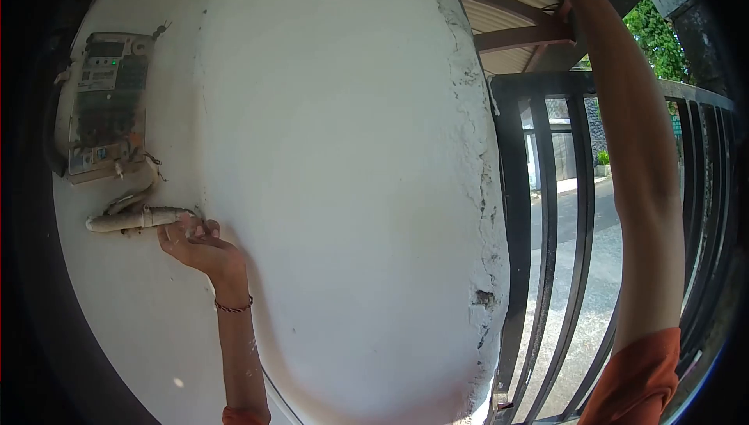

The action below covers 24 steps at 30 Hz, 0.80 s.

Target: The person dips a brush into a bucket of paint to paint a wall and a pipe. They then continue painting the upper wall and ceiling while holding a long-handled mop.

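Note:
At the lower left, my left hand (204,249) reaches up to a pale, dirty pipe (129,221) fixed on the white wall. Its fingers are curled around the pipe's right end, close to the inner corner of the wall. Whether a small item is also between the fingers is hidden. A dark braided bracelet (234,308) circles the left wrist. My right arm (636,136), in an orange sleeve (636,382), stretches up past the top edge, and the hand itself is out of frame.
An electricity meter (108,101) with a green light hangs above the pipe, with a cable (140,191) below it. A white wall (335,175) with a chipped edge juts out centrally. A black metal gate (546,253) stands at right under a roof beam (523,37).

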### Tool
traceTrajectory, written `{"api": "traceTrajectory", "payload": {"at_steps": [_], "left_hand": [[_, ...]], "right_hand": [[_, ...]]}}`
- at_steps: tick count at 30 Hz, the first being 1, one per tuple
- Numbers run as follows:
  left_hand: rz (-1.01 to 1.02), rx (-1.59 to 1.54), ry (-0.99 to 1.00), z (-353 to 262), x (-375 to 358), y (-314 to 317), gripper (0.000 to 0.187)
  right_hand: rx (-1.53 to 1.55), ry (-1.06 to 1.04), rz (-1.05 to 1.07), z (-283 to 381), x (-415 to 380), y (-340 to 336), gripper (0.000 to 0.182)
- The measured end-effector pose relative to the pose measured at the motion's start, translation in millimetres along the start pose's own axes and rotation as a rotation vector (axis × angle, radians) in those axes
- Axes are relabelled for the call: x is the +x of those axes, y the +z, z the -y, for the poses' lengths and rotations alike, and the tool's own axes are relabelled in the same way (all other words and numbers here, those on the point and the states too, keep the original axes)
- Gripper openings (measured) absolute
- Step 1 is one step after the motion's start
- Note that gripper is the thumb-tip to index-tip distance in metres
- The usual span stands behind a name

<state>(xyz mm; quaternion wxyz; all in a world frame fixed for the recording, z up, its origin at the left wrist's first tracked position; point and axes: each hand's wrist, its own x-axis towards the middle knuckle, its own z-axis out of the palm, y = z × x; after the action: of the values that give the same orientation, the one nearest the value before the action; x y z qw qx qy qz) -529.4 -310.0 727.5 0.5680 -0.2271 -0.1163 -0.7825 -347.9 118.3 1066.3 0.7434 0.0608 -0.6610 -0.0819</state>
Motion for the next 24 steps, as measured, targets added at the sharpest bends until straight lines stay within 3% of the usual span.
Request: {"api": "traceTrajectory", "payload": {"at_steps": [2,3,6,8,10,12,13,17,20,21,24], "left_hand": [[-0.026,-0.019,-0.037,-3,-2,1,0.035],[-0.027,-0.025,-0.039,-2,-4,3,0.035],[-0.043,-0.032,0.014,-5,-4,4,0.032],[-0.071,-0.084,-0.030,-8,-5,7,0.030],[-0.042,-0.080,-0.040,-7,-3,6,0.030],[-0.010,-0.060,-0.054,-6,-3,4,0.029],[-0.020,-0.048,-0.067,-6,-3,3,0.033],[-0.060,-0.022,-0.035,-10,-14,8,0.052],[0.026,-0.023,-0.044,-6,-8,-3,0.063],[0.039,-0.001,-0.042,-3,-7,-6,0.063],[0.011,-0.034,-0.071,-3,-7,-3,0.064]], "right_hand": [[-0.096,-0.267,-0.149,3,4,29,0.019],[-0.092,-0.272,-0.134,17,1,32,0.018],[-0.025,-0.219,-0.041,37,-25,8,0.018],[0.095,-0.043,0.054,22,-30,-9,0.019],[0.051,-0.033,0.067,4,-15,-5,0.021],[-0.516,-0.003,-0.038,-14,9,21,0.023],[-0.255,0.145,-0.128,-2,3,24,0.023],[-0.228,-0.090,0.010,4,52,54,0.031],[-0.333,0.016,-0.034,22,74,49,0.021],[0.038,0.105,-0.082,26,61,38,0.021],[0.116,0.031,-0.071,19,55,25,0.027]]}}
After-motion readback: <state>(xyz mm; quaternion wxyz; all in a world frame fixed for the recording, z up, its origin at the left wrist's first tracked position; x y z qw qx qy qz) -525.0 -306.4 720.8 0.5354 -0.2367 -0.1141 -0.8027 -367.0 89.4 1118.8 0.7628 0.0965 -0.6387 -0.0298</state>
